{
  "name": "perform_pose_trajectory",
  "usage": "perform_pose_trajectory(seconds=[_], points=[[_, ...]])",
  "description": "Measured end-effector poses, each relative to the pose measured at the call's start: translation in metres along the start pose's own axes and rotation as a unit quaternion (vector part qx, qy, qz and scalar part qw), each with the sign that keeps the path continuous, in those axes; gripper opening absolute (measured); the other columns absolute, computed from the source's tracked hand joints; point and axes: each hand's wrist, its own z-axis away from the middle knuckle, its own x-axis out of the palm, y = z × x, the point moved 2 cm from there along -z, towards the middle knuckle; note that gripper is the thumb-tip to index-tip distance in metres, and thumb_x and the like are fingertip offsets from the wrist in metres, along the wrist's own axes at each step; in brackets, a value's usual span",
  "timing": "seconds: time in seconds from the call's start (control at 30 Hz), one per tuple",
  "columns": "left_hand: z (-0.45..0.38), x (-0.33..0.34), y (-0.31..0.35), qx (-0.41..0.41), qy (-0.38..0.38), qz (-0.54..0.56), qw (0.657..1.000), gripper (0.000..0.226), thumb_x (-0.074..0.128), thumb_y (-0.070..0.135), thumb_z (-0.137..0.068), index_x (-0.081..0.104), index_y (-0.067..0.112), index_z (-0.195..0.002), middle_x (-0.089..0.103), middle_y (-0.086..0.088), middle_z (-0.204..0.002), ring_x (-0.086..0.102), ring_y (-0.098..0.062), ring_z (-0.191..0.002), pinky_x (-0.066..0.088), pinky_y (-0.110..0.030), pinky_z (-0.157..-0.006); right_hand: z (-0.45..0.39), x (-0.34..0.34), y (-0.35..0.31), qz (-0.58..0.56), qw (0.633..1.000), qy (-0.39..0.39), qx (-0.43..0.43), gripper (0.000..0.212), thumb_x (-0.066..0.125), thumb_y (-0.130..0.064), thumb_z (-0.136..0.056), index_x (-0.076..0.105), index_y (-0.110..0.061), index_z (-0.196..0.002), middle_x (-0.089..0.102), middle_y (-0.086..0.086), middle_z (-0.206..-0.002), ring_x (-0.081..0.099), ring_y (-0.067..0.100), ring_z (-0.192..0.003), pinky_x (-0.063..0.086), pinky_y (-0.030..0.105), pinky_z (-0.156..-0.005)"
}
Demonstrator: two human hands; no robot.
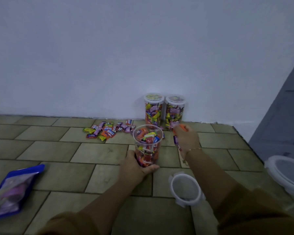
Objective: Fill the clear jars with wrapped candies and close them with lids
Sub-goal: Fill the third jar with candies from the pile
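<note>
Head view: left hand [136, 166] grips open jar [148, 145]; right hand [187, 138] beside it clutches candies [181, 128].

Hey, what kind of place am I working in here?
Probably the floor of a room at home, not a workshop: beige floor tiles meet a bare white wall, with loose wrapped candies and lidded jars set directly on the floor.

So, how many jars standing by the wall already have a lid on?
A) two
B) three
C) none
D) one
A: two jars against the wall, the left closed jar and the right closed jar, are full of candies and capped, while the open jar held by the left hand has no lid; a loose lid lies on the floor.
</note>
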Motion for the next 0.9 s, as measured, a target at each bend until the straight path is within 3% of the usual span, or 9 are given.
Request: perform_pose_trajectory(seconds=[0.1,0.17,0.23,0.3,0.4,0.53,0.7,0.83,0.9], points=[[0.016,0.002,0.001,-0.004,-0.002,-0.007,1.0,0.083,0.085,0.054,-0.052,0.043,0.02,-0.115,0.054,0.008,-0.111,0.05,-0.006,-0.094,0.042,-0.022,-0.077,0.013,0.013,-0.033,-0.142,0.989,-0.027,0.003,0.012,0.065,-0.024,-0.087,0.061,-0.02,-0.076,0.059,0.004,-0.076,0.051,0.016,-0.065,0.046,0.031,-0.061],[0.022,0.006,-0.001,-0.007,-0.007,0.003,1.0,0.083,0.085,0.054,-0.053,0.044,0.021,-0.116,0.056,0.008,-0.113,0.051,-0.006,-0.093,0.041,-0.021,-0.075,0.024,0.02,-0.047,-0.157,0.987,-0.034,-0.028,0.01,0.065,-0.025,-0.087,0.062,-0.022,-0.078,0.064,0.003,-0.082,0.058,0.017,-0.075,0.052,0.033,-0.07],[0.028,0.007,-0.001,-0.003,-0.009,0.001,1.0,0.082,0.085,0.055,-0.052,0.044,0.023,-0.116,0.058,0.008,-0.113,0.053,-0.007,-0.093,0.042,-0.02,-0.073,0.038,0.025,-0.055,-0.097,0.991,-0.025,-0.083,0.012,0.063,-0.026,-0.088,0.061,-0.021,-0.077,0.062,-0.002,-0.077,0.057,0.013,-0.074,0.052,0.027,-0.073],[0.03,0.007,-0.004,-0.001,-0.01,-0.002,1.0,0.083,0.084,0.059,-0.05,0.044,0.024,-0.114,0.059,0.008,-0.111,0.056,-0.008,-0.095,0.048,-0.024,-0.075,0.05,0.029,-0.055,-0.034,0.99,-0.031,-0.133,0.016,0.06,-0.025,-0.09,0.06,-0.015,-0.077,0.055,-0.004,-0.069,0.052,0.01,-0.067,0.05,0.024,-0.067],[0.031,0.005,-0.007,-0.002,-0.013,-0.005,1.0,0.084,0.082,0.064,-0.046,0.043,0.027,-0.111,0.059,0.01,-0.109,0.057,-0.008,-0.095,0.052,-0.029,-0.08,0.064,0.034,-0.054,0.045,0.972,-0.053,-0.222,0.029,0.058,-0.026,-0.092,0.06,0.0,-0.079,0.053,0.006,-0.07,0.048,0.015,-0.064,0.043,0.025,-0.062],[0.032,0.002,-0.01,0.012,-0.02,0.01,1.0,0.085,0.082,0.065,-0.043,0.044,0.027,-0.109,0.06,0.011,-0.106,0.059,-0.006,-0.093,0.054,-0.033,-0.081,0.073,0.039,-0.04,0.187,0.928,-0.06,-0.317,0.03,0.055,-0.033,-0.092,0.061,-0.008,-0.078,0.052,0.003,-0.083,0.05,0.017,-0.075,0.039,0.028,-0.066],[0.033,-0.001,-0.012,0.03,-0.032,0.029,0.999,0.084,0.084,0.062,-0.045,0.042,0.028,-0.11,0.058,0.012,-0.107,0.058,-0.005,-0.095,0.054,-0.032,-0.082,0.082,0.039,-0.027,0.198,0.895,-0.05,-0.398,0.048,0.037,-0.048,-0.091,0.069,-0.013,-0.083,0.045,-0.007,-0.087,0.048,0.009,-0.08,0.04,0.024,-0.065],[0.038,-0.003,-0.012,0.043,-0.042,0.042,0.997,0.08,0.085,0.057,-0.05,0.042,0.027,-0.11,0.057,0.012,-0.106,0.056,-0.001,-0.094,0.05,-0.022,-0.077,0.084,0.036,-0.015,0.222,0.859,-0.045,-0.459,0.039,0.042,-0.036,-0.094,0.074,-0.014,-0.091,0.061,-0.001,-0.094,0.055,0.012,-0.091,0.047,0.03,-0.074],[0.038,-0.005,-0.011,0.036,-0.058,0.066,0.995,0.08,0.086,0.054,-0.05,0.043,0.026,-0.111,0.056,0.013,-0.107,0.056,-0.001,-0.096,0.05,-0.02,-0.077,0.086,0.035,-0.009,0.213,0.847,-0.032,-0.487,0.034,0.044,-0.029,-0.094,0.074,-0.015,-0.096,0.067,0.0,-0.098,0.06,0.016,-0.097,0.048,0.034,-0.086]])
